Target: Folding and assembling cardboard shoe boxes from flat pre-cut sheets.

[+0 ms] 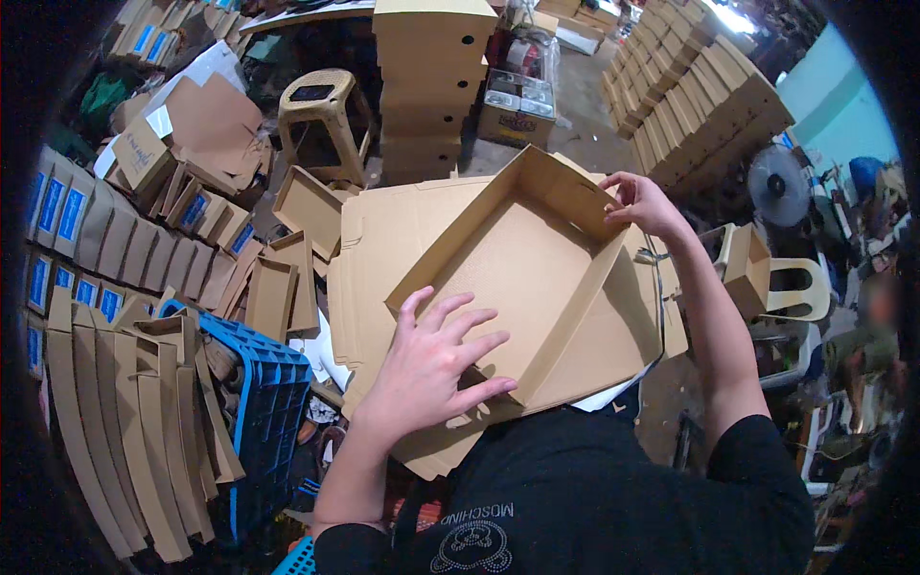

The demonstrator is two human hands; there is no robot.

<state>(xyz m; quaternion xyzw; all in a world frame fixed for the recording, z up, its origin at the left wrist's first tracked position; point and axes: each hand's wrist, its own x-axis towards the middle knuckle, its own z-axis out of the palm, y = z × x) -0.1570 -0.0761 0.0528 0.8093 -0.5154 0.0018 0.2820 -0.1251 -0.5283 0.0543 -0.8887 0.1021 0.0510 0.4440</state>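
Observation:
A shallow brown cardboard box [517,268], its hollow side up, lies tilted over flat cardboard sheets [369,259] in front of me. My right hand [637,206] grips the box's far right corner, its fingers curled over the wall near a small slot. Over the near left end of the box is my left hand [436,359], fingers spread and thumb apart; whether its palm touches the wall beneath is hidden. A thin dark cord [659,297] runs down past the right edge of the sheets.
At left, a blue plastic crate [264,422] stands beside long folded cardboard pieces [158,431]. A beige stool [326,120] and tall carton stack [428,86] stand beyond the sheets. More stacked boxes [700,105], a fan [778,185] and a pale plastic chair [805,287] are right.

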